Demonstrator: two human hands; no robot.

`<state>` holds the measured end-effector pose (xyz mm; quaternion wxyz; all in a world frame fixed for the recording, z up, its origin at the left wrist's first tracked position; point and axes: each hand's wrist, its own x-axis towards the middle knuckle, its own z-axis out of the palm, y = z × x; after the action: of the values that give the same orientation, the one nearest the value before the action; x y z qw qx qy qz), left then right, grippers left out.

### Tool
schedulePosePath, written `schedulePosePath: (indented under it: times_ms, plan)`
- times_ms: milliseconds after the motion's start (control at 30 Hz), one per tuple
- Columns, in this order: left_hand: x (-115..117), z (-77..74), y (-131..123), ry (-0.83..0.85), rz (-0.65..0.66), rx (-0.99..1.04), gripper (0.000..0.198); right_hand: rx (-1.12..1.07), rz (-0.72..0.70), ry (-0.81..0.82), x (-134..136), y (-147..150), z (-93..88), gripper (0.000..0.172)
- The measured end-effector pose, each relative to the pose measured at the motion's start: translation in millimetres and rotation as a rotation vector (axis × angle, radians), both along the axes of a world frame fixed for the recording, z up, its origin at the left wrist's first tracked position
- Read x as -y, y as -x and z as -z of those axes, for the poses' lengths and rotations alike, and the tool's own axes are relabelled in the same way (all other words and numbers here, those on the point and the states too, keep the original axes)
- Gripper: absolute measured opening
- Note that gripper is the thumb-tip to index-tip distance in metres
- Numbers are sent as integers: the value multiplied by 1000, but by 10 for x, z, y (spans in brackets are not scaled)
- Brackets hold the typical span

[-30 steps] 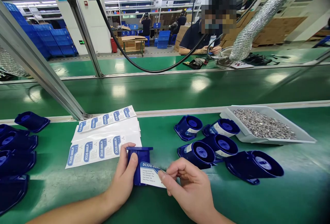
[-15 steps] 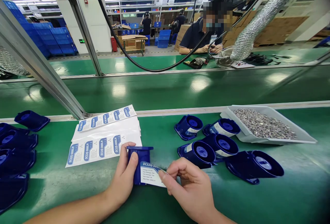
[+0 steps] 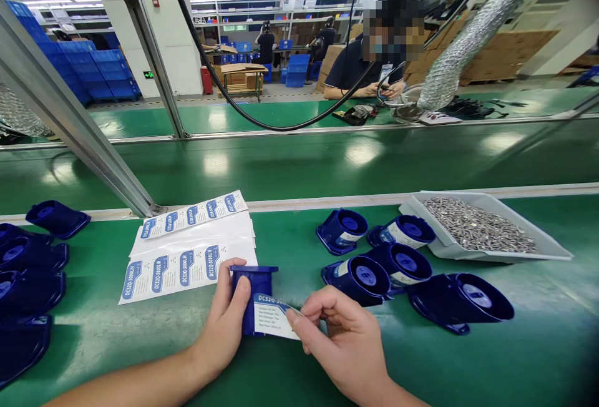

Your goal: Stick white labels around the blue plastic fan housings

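Observation:
My left hand (image 3: 223, 332) grips a dark blue plastic housing (image 3: 255, 285) lying on the green bench, thumb against its side. My right hand (image 3: 344, 341) pinches the right edge of a white and blue label (image 3: 272, 318) that lies partly on the housing's side. Sheets of the same labels (image 3: 187, 251) lie just beyond my left hand.
Several labelled blue housings (image 3: 397, 266) lie to the right, several unlabelled ones (image 3: 28, 269) at the left edge. A grey tray of small metal screws (image 3: 477, 229) sits at the back right. A slanted aluminium post (image 3: 70, 126) rises at the left. Across the conveyor a person (image 3: 369, 63) works.

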<state>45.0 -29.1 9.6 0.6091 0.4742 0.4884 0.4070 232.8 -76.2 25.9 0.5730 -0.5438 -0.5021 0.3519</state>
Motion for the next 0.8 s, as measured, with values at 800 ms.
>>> schedulePosePath:
  times_ms: [800]
  plan:
    - [9, -3, 1, 12, 6, 19, 53, -25, 15, 62, 4, 30, -83, 33]
